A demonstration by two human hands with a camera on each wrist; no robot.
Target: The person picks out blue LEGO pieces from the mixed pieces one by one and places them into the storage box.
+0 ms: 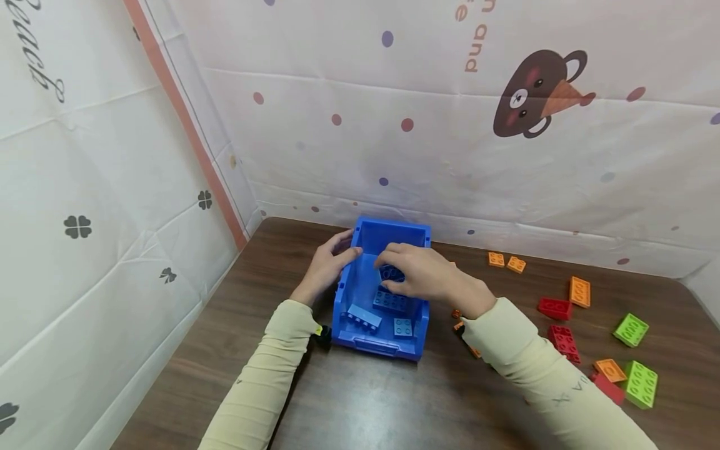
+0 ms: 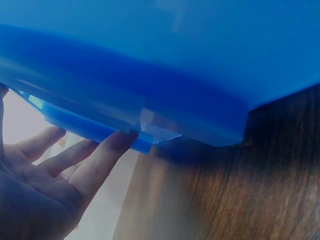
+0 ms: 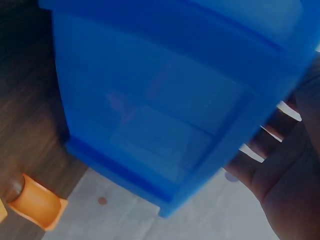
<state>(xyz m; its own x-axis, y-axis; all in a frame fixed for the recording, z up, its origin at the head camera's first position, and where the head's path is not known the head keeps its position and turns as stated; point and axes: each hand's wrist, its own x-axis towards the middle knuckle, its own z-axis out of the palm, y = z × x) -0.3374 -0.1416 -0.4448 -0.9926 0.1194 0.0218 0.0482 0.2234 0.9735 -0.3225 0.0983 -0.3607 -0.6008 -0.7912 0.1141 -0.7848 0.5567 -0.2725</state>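
A blue plastic bin [image 1: 365, 345] stands on the table with several blue toy bricks inside. My left hand [image 1: 333, 261] grips the bin's left wall, thumb over the rim and fingers along the outside. In the left wrist view, those fingers [image 2: 95, 162] touch the bin's edge. My right hand [image 1: 419, 272] reaches into the bin, its thumb and fingers curved round a dark blue brick [image 1: 391, 273]. Just in front lies an eight-stud blue brick [image 1: 390, 301]. Nearer the bin's front are a tilted light blue brick [image 1: 364, 317] and a four-stud one [image 1: 402, 327]. The bin wall hides my right fingertips in the right wrist view.
Loose bricks lie right of the bin: orange [image 1: 580, 292], red [image 1: 564, 342] and green [image 1: 641, 384]. Two small orange bricks [image 1: 496, 259] sit near the back edge. Some orange pieces [image 1: 469, 340] are partly under my right forearm. A printed cloth [image 1: 349, 156] hangs behind the table [image 1: 253, 350].
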